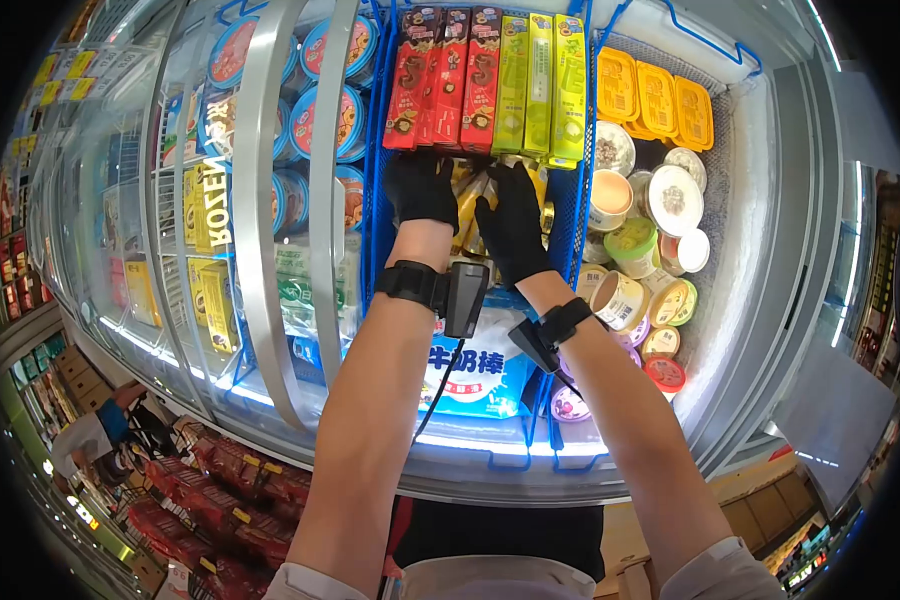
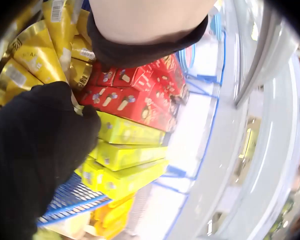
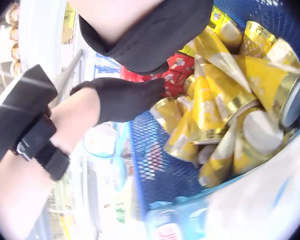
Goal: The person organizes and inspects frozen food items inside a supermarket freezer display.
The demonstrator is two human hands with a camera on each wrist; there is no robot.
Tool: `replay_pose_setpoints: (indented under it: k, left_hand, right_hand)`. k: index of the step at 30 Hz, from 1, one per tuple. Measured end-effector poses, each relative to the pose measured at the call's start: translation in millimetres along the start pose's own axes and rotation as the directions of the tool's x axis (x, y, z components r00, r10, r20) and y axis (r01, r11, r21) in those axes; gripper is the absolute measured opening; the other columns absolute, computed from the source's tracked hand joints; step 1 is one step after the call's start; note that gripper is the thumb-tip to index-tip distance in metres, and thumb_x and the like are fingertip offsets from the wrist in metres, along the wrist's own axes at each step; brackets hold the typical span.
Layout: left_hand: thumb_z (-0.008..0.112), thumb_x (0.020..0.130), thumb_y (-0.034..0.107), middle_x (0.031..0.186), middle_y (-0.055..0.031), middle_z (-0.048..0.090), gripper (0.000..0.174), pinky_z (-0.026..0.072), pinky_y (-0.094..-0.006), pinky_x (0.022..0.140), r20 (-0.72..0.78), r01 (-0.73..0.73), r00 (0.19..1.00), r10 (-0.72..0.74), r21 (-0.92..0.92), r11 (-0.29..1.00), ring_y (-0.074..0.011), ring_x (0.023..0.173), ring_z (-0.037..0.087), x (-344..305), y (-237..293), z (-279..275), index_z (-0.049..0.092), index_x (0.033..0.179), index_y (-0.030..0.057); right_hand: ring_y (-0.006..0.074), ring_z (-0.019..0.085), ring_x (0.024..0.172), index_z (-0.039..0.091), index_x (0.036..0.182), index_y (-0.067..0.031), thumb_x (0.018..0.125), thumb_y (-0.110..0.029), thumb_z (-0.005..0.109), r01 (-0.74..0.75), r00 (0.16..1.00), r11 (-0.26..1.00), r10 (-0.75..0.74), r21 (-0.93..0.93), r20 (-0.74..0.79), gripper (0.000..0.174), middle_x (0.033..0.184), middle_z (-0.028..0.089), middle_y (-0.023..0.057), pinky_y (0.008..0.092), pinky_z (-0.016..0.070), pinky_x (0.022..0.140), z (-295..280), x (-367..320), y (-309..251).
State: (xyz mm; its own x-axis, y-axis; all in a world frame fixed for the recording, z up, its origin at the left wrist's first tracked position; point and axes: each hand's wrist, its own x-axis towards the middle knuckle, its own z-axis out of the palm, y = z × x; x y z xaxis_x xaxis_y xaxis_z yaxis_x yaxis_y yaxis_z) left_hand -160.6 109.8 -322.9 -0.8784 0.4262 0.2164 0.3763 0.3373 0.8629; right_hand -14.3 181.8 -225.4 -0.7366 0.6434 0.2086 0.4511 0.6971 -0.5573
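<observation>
My left hand (image 1: 422, 188), in a black glove, is at the near ends of the red boxes (image 1: 440, 85). In the right wrist view, its fingertips reach those boxes, but its grip is hidden. To its right, my gloved right hand (image 1: 515, 228) reaches among gold-wrapped ice cream cones (image 3: 212, 97). The left wrist view shows the right hand's thumb and finger (image 2: 65, 100) pinching the narrow tip of one cone (image 2: 40, 57). Green boxes (image 1: 538, 90) stand beside the red ones, just beyond this hand. The cones lie jumbled, with tips in several directions.
A blue mesh basket (image 3: 157, 155) surrounds the cones and boxes. Blue-and-white bags (image 1: 480, 370) lie at its near end. Round tubs (image 1: 675, 200) and orange packs (image 1: 655, 100) fill the right side. The freezer's metal door frame (image 1: 260, 200) stands at left, over blue-lidded tubs (image 1: 325, 120).
</observation>
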Motion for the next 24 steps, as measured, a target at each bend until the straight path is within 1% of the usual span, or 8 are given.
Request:
replay_pose_setpoints:
  k: [2, 4, 6, 7, 8, 9, 10, 24]
  left_hand:
    - [0.044, 0.087, 0.011, 0.119, -0.0089, 0.057, 0.034, 0.0355, -0.0539, 0.094, 0.506, -0.551, 0.830, 0.233, 0.685, 0.476, -0.0288, 0.109, 0.053, 6, 37, -33, 0.054, 0.119, 0.0114]
    - [0.050, 0.080, 0.012, 0.113, -0.0161, 0.061, 0.035, 0.0351, -0.0580, 0.096, 0.485, -0.671, 0.734, 0.476, 0.627, 0.395, -0.0335, 0.104, 0.058, 2, 100, -74, 0.064, 0.112, 0.0107]
    - [0.055, 0.074, 0.014, 0.102, -0.0206, 0.064, 0.028, 0.0472, -0.0485, 0.086, 0.689, -0.456, 0.566, -0.453, 0.719, 0.524, -0.0362, 0.095, 0.062, 39, 149, -84, 0.069, 0.097, 0.0062]
    - [0.057, 0.072, 0.014, 0.093, -0.0224, 0.065, 0.022, 0.0529, -0.0408, 0.075, 0.728, -0.545, 0.619, -0.296, 0.669, 0.506, -0.0385, 0.087, 0.064, 47, 146, -84, 0.071, 0.085, 0.0031]
    - [0.056, 0.074, 0.014, 0.091, -0.0221, 0.065, 0.020, 0.0520, -0.0424, 0.076, 0.724, -0.533, 0.626, -0.289, 0.668, 0.520, -0.0375, 0.089, 0.063, 52, 144, -81, 0.070, 0.084, 0.0025]
    - [0.056, 0.076, 0.009, 0.095, -0.0209, 0.065, 0.019, 0.0518, -0.0407, 0.079, 0.696, -0.511, 0.643, -0.319, 0.700, 0.499, -0.0349, 0.093, 0.063, 48, 142, -78, 0.069, 0.089, 0.0024]
    - [0.056, 0.079, 0.004, 0.099, -0.0196, 0.065, 0.020, 0.0517, -0.0390, 0.082, 0.666, -0.486, 0.660, -0.348, 0.732, 0.477, -0.0322, 0.096, 0.063, 48, 157, -79, 0.069, 0.093, 0.0023]
    - [0.058, 0.078, 0.001, 0.107, -0.0185, 0.063, 0.026, 0.0504, -0.0389, 0.087, 0.667, -0.501, 0.576, -0.472, 0.745, 0.442, -0.0312, 0.104, 0.060, 52, 180, -82, 0.067, 0.102, 0.0019]
  right_hand:
    - [0.0269, 0.048, 0.117, 0.049, 0.122, 0.0004, 0.079, -0.013, 0.065, -0.302, 0.953, 0.840, 0.265, 0.451, 0.144, 0.048, 0.125, 0.050, 0.0151, 0.0354, 0.0386, 0.098, 13, -6, 2]
    - [0.0173, 0.051, 0.114, 0.048, 0.124, 0.0008, 0.087, -0.014, 0.060, -0.563, 0.826, 0.583, 0.420, 0.586, 0.375, 0.042, 0.120, 0.053, 0.0143, 0.0276, 0.0412, 0.095, -6, -1, -14]
    - [0.0163, 0.052, 0.111, 0.050, 0.122, -0.0018, 0.089, -0.010, 0.052, -0.593, 0.799, 0.396, 0.392, 0.701, 0.455, 0.034, 0.117, 0.056, 0.0114, 0.0292, 0.0415, 0.094, -12, -4, -15]
    - [0.0159, 0.053, 0.110, 0.052, 0.122, -0.0030, 0.091, -0.007, 0.048, -0.603, 0.786, 0.293, 0.373, 0.742, 0.492, 0.031, 0.115, 0.058, 0.0099, 0.0299, 0.0417, 0.094, -14, -4, -11]
    - [0.0159, 0.053, 0.110, 0.052, 0.122, -0.0030, 0.091, -0.007, 0.048, -0.602, 0.787, 0.294, 0.375, 0.743, 0.489, 0.031, 0.115, 0.058, 0.0099, 0.0299, 0.0417, 0.094, -16, -4, -3]
    - [0.0177, 0.054, 0.109, 0.055, 0.118, -0.0053, 0.088, -0.008, 0.050, -0.166, 0.941, 0.930, 0.051, 0.327, 0.335, 0.031, 0.114, 0.059, 0.0082, 0.0346, 0.0400, 0.096, -19, -6, 6]
    - [0.0196, 0.055, 0.109, 0.058, 0.114, -0.0076, 0.084, -0.010, 0.053, 0.460, 0.847, 0.842, -0.322, -0.280, 0.423, 0.030, 0.112, 0.060, 0.0065, 0.0393, 0.0382, 0.098, -20, -8, 12]
    - [0.0233, 0.056, 0.107, 0.060, 0.113, -0.0108, 0.076, -0.020, 0.067, -0.434, 0.888, 0.878, 0.379, 0.203, 0.260, 0.038, 0.111, 0.062, 0.0096, 0.0370, 0.0405, 0.094, -55, 42, -7]
